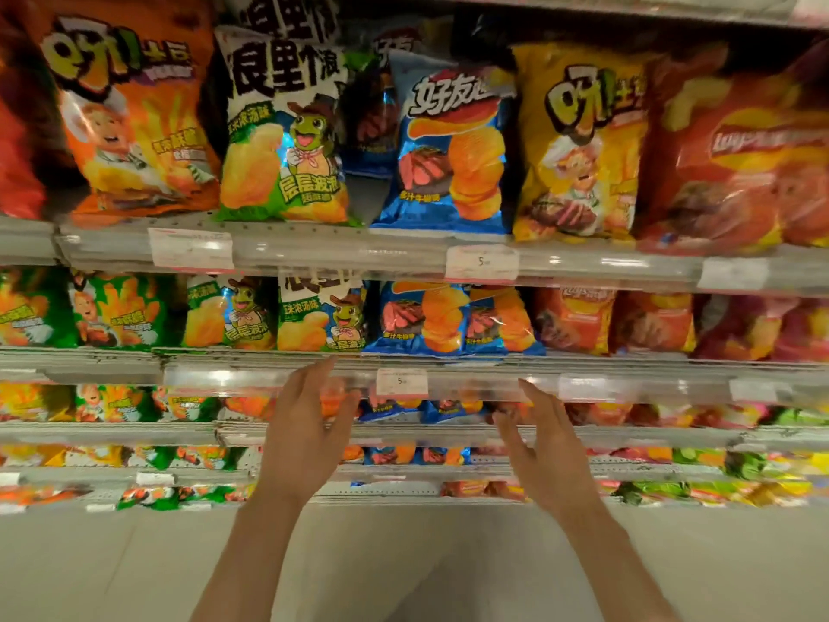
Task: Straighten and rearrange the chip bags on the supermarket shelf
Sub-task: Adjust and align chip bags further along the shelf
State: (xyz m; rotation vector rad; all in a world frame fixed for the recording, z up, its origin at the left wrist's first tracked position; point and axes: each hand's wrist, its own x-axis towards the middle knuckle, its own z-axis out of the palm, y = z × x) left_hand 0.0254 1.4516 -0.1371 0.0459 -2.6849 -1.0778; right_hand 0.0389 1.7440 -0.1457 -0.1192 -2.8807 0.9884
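Observation:
Chip bags fill several shelves in front of me. On the upper shelf stand an orange bag (134, 123), a green and white bag (287, 141), a blue bag (453, 150) that leans left, a yellow bag (583, 145) and a red bag (744, 163). The shelf below holds green bags (112, 312), green and white bags (318, 321), blue bags (426, 321) and red bags (578, 321). My left hand (309, 424) and my right hand (538, 437) are raised just below that second shelf's front rail (251, 379), fingers spread, holding nothing.
Price tags (401, 381) (482, 262) hang on the clear shelf rails. Lower shelves (134, 430) hold more bags in the same colours. The pale floor (403, 554) lies beneath my arms. A shelf edge (628, 6) runs overhead.

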